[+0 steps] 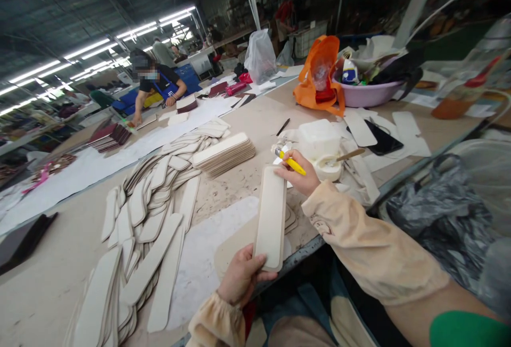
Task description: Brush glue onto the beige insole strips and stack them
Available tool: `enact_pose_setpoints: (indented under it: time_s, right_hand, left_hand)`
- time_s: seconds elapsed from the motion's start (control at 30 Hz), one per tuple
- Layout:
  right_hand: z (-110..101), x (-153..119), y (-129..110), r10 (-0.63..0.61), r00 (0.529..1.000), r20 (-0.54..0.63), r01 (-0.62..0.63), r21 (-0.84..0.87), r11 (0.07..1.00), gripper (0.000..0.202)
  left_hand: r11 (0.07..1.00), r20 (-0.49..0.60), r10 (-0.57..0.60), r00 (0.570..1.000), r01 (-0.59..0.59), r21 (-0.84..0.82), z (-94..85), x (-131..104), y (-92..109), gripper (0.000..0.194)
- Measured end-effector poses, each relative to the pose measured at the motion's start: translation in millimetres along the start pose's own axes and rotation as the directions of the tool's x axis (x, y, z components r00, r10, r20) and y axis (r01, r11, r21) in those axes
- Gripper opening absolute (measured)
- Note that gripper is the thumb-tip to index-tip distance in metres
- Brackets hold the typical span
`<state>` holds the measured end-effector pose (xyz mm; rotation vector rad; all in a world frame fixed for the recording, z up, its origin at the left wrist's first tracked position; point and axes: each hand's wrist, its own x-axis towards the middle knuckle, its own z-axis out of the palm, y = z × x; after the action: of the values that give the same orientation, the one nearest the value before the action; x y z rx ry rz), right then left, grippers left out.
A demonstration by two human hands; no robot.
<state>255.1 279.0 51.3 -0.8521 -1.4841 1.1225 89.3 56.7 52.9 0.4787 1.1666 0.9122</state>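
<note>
My left hand (241, 275) is closed around the near end of a long, cream-coloured padded strip (271, 219) with rounded corners. It is tilted up above the table edge. In my right hand (299, 174) is a yellow-handled brush (293, 162), its metal end pointing left; its tip is too small to make out. The fingertips of that hand also touch the strip's far end. Under the strip, a few similar pieces lie by the table edge. Left of it stands a neat stack of strips (225, 154), beside a loose heap of them (138, 230).
Beyond my right hand are a white tub (319, 135), a small pot (328, 167) with a wooden stick, and a black phone (383, 139). An orange bag (319, 75) and a purple basin (369, 94) stand farther back. A co-worker (159, 83) handles pieces across the table.
</note>
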Motion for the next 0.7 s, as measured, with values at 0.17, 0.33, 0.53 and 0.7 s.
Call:
enact_pose_setpoints:
  time_s: [0.17,0.33,0.53,0.7]
  right_hand:
    - [1,-1,-3,-0.009,1.000,0.025,0.009,0.026,1.000,0.032]
    - [-2,-4,-1,0.013,0.998,0.055,-0.013,0.006,1.000,0.031]
    - [14,17,0,-0.006,1.000,0.007,0.007,-0.103,0.995,0.030]
    - [47,81,-7,-0.105,0.993,-0.046,0.094,-0.198,0.976,0.032]
  left_hand:
    - [1.000,0.003,0.005,1.000,-0.005,-0.013,-6.3,-3,3,0.044]
    - [0.991,-0.196,0.122,0.973,-0.108,0.078,-26.3,-7,16,0.044]
    - [0.891,-0.346,0.386,0.855,-0.249,0.380,-75.1,3,93,0.037]
    - [0.724,-0.409,0.620,0.669,-0.286,0.628,-115.2,48,195,0.051]
